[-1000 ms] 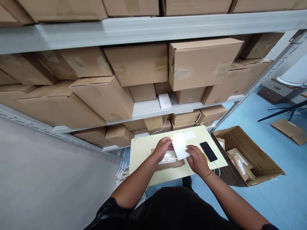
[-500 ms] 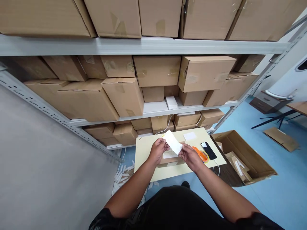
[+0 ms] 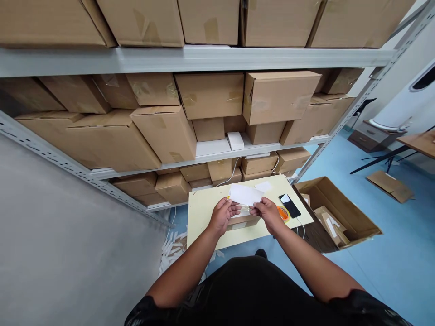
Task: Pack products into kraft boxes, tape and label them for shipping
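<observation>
A white paper sheet [image 3: 245, 194] is stretched between my two hands above the small table. My left hand [image 3: 223, 215] pinches its left end, near a small yellow mark. At its right end my right hand [image 3: 268, 213] grips the lower corner. Below the sheet a small cardboard box [image 3: 243, 222] lies on the pale yellow tabletop [image 3: 204, 217], partly covered by the paper and hands. Just right of my right hand is a roll of tape [image 3: 287, 216] with something orange by it, partly hidden. A dark phone [image 3: 290, 206] lies beyond that, and another white paper [image 3: 263, 186] is at the back.
Shelves [image 3: 217, 59] full of cardboard boxes rise behind the table. To the right stands a large open carton [image 3: 356, 217] with small packages inside. White paper scraps [image 3: 171, 249] litter the floor at left. A cable [image 3: 302, 228] hangs off the table's right side.
The sheet has turned from a slant to nearly level, its right end rising. My right hand has moved slightly up and now hides more of the orange item. The camera view has shifted a little.
</observation>
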Available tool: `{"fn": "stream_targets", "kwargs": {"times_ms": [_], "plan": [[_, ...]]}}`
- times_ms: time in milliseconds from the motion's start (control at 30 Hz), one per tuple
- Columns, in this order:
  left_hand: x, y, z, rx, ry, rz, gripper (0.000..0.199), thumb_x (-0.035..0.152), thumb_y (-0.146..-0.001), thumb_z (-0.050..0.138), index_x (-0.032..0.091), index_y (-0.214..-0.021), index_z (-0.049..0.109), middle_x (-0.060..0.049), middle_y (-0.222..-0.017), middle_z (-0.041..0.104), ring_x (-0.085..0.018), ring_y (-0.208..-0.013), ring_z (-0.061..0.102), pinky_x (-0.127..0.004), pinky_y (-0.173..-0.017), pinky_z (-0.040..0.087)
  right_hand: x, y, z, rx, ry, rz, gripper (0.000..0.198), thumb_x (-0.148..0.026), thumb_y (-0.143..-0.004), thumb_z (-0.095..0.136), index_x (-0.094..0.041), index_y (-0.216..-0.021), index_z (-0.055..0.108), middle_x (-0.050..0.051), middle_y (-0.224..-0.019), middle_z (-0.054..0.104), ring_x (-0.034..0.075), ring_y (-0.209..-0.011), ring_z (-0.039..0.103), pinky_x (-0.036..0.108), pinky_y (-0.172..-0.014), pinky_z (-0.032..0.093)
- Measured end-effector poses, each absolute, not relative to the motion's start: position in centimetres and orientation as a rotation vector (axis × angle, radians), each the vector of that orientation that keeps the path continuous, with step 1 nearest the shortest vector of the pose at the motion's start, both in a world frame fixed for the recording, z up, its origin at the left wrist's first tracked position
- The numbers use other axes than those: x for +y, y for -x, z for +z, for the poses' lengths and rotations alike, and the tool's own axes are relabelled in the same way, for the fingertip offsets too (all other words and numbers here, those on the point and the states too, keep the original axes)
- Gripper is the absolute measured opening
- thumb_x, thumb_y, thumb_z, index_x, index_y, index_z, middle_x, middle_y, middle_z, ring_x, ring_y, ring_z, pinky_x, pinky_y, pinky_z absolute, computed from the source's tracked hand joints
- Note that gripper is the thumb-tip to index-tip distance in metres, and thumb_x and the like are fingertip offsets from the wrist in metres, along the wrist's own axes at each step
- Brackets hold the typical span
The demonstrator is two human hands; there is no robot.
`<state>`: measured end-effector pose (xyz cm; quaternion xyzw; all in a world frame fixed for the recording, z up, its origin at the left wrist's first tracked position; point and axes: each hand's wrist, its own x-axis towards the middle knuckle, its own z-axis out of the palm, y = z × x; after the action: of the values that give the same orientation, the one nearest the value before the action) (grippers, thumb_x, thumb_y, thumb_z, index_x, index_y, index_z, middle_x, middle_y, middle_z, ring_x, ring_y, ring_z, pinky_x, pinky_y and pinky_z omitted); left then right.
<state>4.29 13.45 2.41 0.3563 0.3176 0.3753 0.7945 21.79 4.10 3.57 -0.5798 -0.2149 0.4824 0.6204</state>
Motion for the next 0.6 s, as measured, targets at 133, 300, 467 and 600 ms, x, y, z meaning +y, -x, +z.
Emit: {"fn": "stream_targets", "kwargs": {"times_ms": [133,300,467,600], "plan": [[15.1,-3.2,2.9,0.712,-0.951,0.848,0.043,0.053,-0.081,0.079,0.017,-0.102,0.068,-0.005,-0.091,0.072,-0.015,-0.078,0.068,-0.027,-0.070,0.053,4.5,-23.7,4.1,-0.639,1.428,1.025,0.017,-0.033,-0.069,0.075,-0.020,-0.072,0.064,-0.003,-0.063,0.066,0.013,-0.056,0.057,0.025,-0.059,0.045],[16.4,-2.8,4.2,0.751,-1.238,0.794,0.035,0.045,-0.078,0.082,0.018,-0.097,0.072,-0.004,-0.087,0.070,-0.015,-0.075,0.061,-0.025,-0.066,0.049,5.0,-24.8,4.8,-0.743,1.448,1.047,0.016,-0.031,-0.069,0.074,-0.021,-0.066,0.062,-0.004,-0.058,0.059,0.012,-0.055,0.050,0.025,-0.057,0.038],[14.2,-3.9,3.7,0.771,-0.995,0.733,0.048,0.048,-0.069,0.089,0.016,-0.099,0.070,-0.005,-0.088,0.072,-0.015,-0.072,0.063,-0.027,-0.062,0.052,5.6,-22.7,5.3,-0.503,1.168,1.113,0.030,-0.042,-0.069,0.085,-0.022,-0.083,0.068,-0.002,-0.071,0.067,0.014,-0.063,0.059,0.027,-0.064,0.049],[11.4,-4.5,3.0,0.716,-0.834,0.681,0.061,0.042,-0.066,0.095,0.016,-0.114,0.068,-0.009,-0.103,0.075,-0.019,-0.083,0.069,-0.031,-0.071,0.057,5.9,-20.8,5.4,-0.422,1.084,1.130,0.042,-0.050,-0.068,0.089,-0.022,-0.092,0.070,0.002,-0.082,0.074,0.020,-0.076,0.067,0.032,-0.071,0.055]]}}
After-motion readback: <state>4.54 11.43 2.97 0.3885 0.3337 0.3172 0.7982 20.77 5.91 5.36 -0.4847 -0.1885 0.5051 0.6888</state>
